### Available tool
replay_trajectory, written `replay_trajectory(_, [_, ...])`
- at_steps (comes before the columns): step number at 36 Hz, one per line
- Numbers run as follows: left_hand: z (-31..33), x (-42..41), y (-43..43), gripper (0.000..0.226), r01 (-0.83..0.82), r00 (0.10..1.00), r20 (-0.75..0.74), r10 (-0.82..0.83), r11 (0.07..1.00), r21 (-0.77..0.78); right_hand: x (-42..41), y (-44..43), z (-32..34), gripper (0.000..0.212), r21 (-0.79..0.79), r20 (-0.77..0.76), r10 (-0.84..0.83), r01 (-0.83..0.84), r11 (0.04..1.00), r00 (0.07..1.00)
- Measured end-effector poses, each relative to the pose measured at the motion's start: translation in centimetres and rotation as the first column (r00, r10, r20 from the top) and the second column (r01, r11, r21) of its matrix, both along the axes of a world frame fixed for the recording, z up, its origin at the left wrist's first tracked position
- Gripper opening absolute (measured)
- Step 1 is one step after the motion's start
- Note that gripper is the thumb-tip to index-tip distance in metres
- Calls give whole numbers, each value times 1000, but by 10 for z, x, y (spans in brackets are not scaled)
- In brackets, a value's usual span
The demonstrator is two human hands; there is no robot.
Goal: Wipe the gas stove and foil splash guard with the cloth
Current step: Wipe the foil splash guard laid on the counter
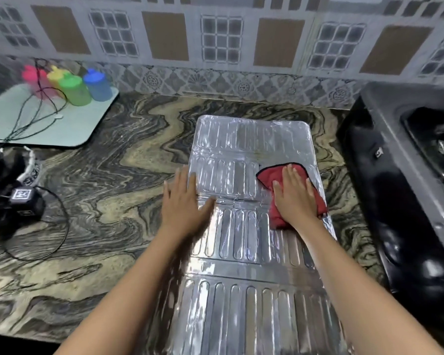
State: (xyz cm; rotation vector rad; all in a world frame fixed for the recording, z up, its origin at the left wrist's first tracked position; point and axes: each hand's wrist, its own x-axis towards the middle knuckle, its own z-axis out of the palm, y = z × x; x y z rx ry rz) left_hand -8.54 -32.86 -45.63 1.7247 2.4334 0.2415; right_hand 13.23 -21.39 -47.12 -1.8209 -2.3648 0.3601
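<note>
Ribbed foil splash guard [244,226] flat on counter — red cloth [269,176] atop.

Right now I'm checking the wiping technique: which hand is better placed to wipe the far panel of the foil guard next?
Right hand: it presses the red cloth; the left hand only steadies the foil splash guard.
</note>
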Motion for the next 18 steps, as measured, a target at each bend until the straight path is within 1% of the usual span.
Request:
replay_trajectory(3, [-14, -5, 2, 83, -10, 1000, 23, 10, 1000, -5, 6, 3, -2, 56, -1, -13, -23, 23, 1000, 1000])
replay_trajectory(8, [-18, -4, 3, 83, -5, 999, 42, 4, 999, 32, 18, 28, -3, 57, 20, -25, -140, 140, 990, 990])
replay_trajectory(10, [-18, -3, 3, 83, -7, 999, 49, 5, 999, 42, 19, 43, 0, 57, 6, -5, -141, 141, 990, 990])
replay_trajectory(13, [-18, -3, 3, 83, -11, 999, 43, 9, 999, 45, 12, 60, 4, 57, -25, 27, -68, 69, 997, 997])
replay_trajectory(18, [-18, -4, 5, 82, -24, 998, 53, 22, 999, 45, -28, 60, 10, 57, -43, 14, 147, -146, 988, 989])
